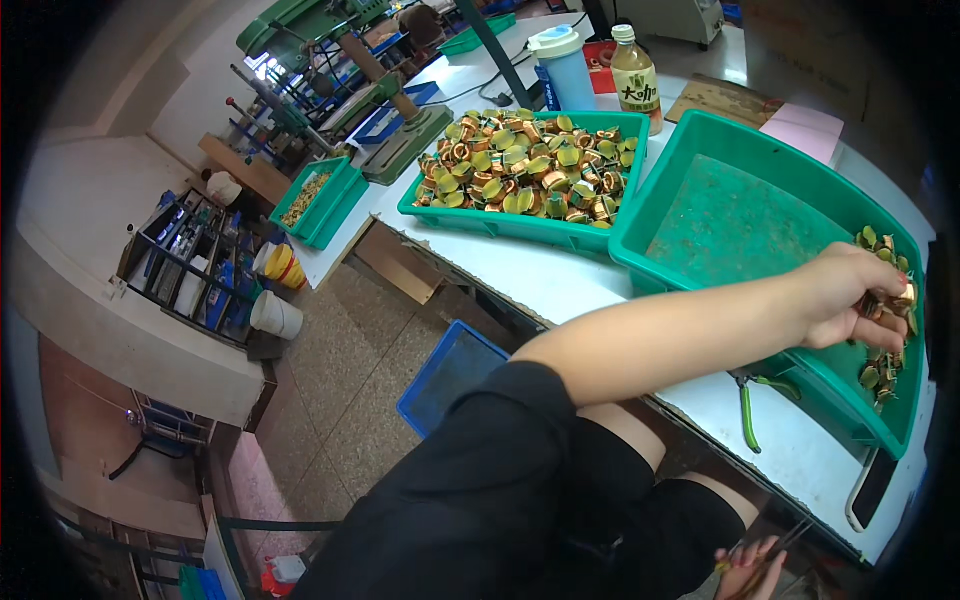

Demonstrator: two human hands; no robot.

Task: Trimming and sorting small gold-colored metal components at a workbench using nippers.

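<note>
My left hand reaches across into the right end of a large green tray. Its fingers are curled around a copper-wound coil with yellowish flaps. More such coils lie around the fingers against that end wall; the hand partly hides them. Low in the picture, by my knee, my right hand is closed on a thin, pronged metal tool that looks like tweezers. Part of this hand is cut off by the lower edge.
A second green tray is heaped with coils. Behind stand a blue lidded cup and a drink bottle. Green-handled pliers lie near the table's front edge. A blue bin sits on the floor; a green drill press stands farther left.
</note>
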